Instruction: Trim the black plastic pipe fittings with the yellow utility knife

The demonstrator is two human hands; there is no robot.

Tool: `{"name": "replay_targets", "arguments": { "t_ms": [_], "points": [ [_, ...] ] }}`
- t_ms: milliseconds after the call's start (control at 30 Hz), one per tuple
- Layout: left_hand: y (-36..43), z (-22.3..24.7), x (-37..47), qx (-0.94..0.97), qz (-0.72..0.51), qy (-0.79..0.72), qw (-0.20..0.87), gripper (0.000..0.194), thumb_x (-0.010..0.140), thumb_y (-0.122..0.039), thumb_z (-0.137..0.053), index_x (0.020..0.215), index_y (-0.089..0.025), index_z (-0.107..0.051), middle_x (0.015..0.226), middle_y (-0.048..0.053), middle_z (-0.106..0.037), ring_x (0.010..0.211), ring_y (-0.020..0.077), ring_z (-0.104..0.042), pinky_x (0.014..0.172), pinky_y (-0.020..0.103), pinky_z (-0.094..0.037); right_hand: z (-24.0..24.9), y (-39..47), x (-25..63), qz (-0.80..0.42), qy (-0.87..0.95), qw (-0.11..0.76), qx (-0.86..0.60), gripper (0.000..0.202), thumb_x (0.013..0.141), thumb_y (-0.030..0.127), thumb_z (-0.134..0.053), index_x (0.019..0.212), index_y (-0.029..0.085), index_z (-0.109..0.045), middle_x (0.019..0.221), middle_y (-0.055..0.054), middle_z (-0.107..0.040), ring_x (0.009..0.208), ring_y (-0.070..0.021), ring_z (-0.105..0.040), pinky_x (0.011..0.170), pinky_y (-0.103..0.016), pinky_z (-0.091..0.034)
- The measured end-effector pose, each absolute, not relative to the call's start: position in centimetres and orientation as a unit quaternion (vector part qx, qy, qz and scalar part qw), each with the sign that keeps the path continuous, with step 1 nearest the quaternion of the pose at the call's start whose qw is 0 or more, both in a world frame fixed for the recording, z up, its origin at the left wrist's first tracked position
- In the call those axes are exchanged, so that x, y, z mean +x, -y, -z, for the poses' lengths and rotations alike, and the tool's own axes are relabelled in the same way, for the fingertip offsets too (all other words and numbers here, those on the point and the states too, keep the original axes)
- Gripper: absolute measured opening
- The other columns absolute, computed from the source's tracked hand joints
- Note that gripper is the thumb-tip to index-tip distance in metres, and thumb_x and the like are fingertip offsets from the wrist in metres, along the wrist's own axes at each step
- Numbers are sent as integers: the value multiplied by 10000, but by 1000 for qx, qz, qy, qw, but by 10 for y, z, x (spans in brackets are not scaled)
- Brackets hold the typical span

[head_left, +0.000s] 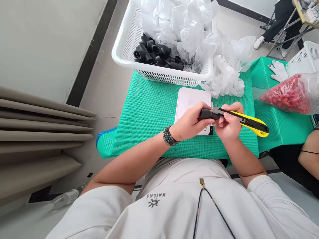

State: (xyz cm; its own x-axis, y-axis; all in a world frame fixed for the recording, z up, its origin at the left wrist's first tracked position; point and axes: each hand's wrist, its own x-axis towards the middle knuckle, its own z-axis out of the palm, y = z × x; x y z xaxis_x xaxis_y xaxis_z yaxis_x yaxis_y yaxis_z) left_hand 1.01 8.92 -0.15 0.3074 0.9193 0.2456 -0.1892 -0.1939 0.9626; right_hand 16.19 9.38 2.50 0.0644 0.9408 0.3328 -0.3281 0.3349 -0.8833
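My left hand (190, 122), a dark bead bracelet at its wrist, is closed around a black plastic pipe fitting (208, 114). Gripped in my right hand (230, 125) is a yellow and black utility knife (254, 124), its handle pointing right. The knife's blade end lies against the fitting, between my two hands. I cannot tell whether the edge cuts into it. Beneath my hands a flat white device like a small scale (193, 97) rests on the green mesh table cover (147, 113), partly hidden by my left hand.
A white plastic basket (161, 75) at the back holds several black pipe fittings (152, 51) and clear plastic bags (184, 23). More bags (221, 79) spill beside it. On the right are a bag of red pieces (290, 96), a white glove (279, 70) and another person's arm (309, 149).
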Motion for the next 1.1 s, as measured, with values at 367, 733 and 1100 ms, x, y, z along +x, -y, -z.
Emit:
{"name": "replay_targets", "arguments": {
  "t_ms": [367, 733, 1100],
  "points": [
    [-86, 4, 14, 535, -513, -254, 622, 560, 808, -689, -840, 982, -221, -589, 784, 14, -660, 696, 173, -624, 640, 293, -449, -28, -92, 161, -498, 469, 655, -320, 230, 743, 396, -732, 786, 285, -535, 500, 116, -494, 328, -92, -341, 338, -232, -365],
    [-83, 8, 17, 549, -494, -251, 626, 538, 915, -727, -698, 1005, -233, -506, 713, -22, -610, 518, 110, -528, 491, 240, -399, -26, -93, 164, -512, 471, 644, -318, 233, 752, 380, -715, 776, 279, -507, 498, 112, -468, 337, -95, -344, 332, -228, -378],
    [-82, 0, 18, 517, -484, -218, 672, 567, 882, -742, -728, 958, -241, -475, 725, -18, -616, 483, 89, -469, 457, 238, -363, -23, -92, 163, -517, 457, 644, -330, 199, 740, 345, -693, 750, 275, -507, 470, 114, -454, 328, -94, -322, 337, -224, -337]
  ]
}}
